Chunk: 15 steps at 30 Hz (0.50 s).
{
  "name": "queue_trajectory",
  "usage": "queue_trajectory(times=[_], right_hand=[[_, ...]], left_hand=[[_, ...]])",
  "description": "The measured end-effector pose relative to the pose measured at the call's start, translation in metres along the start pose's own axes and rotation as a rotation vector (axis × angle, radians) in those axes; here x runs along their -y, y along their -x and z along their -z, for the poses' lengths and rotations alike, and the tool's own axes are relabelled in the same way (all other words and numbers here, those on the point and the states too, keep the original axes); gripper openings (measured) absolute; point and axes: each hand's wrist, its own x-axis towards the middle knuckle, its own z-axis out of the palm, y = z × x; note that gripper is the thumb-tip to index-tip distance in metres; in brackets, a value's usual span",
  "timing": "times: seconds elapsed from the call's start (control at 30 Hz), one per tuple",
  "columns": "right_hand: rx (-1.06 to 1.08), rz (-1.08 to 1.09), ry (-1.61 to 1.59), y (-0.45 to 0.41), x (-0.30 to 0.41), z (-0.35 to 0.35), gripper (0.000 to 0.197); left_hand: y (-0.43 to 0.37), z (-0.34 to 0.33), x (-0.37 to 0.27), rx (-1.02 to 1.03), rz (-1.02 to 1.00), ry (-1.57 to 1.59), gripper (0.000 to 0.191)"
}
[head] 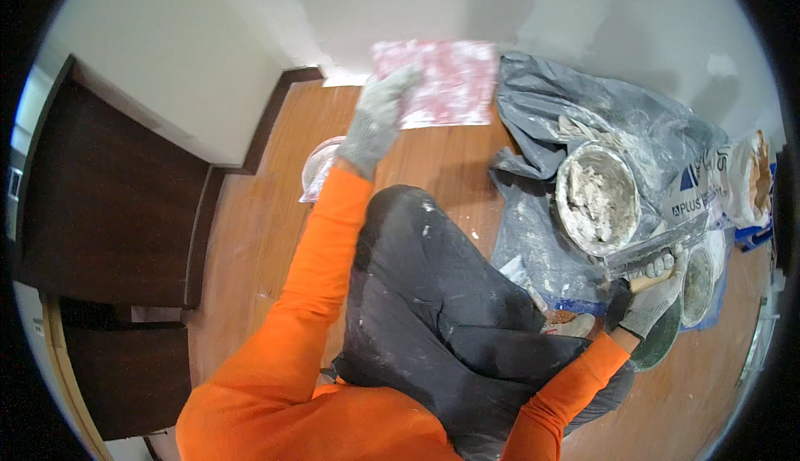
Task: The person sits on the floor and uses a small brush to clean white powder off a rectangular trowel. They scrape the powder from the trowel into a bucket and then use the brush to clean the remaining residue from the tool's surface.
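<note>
My left hand (pixel 384 102), in a grey knit glove, grips the left side of a pink rectangular board (pixel 453 83) smeared with white. The board is in front of the wall, above the floor, and slightly blurred. At the right, my gloved right hand (pixel 655 298) is closed around the wooden handle of a plastering trowel (pixel 659 245). Its metal blade is coated in grey-white residue and passes just in front of a round tub (pixel 598 198) with lumpy white plaster inside. I cannot tell whether blade and tub touch.
Grey plastic sheeting (pixel 537 236) lies under the tub. An opened APLUS bag (pixel 706 186), a whitish bucket (pixel 699 286) and a dark green basin (pixel 659 342) are at the right. A pinkish container (pixel 319 164) sits beside my left wrist. Dark baseboard (pixel 265 123) borders the wood floor (pixel 250 261).
</note>
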Motion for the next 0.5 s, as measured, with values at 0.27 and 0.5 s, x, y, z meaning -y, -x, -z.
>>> queue_trajectory(times=[0.27, 0.5], right_hand=[[0.064, -0.021, 0.134, 0.016, -0.008, -0.017, 0.023], [0.012, -0.078, 0.215, 0.032, -0.007, -0.026, 0.019]], left_hand=[[0.147, 0.194, 0.057, -0.560, 0.420, 0.604, 0.038], [0.222, 0.152, 0.101, -0.844, 0.764, 0.837, 0.042]])
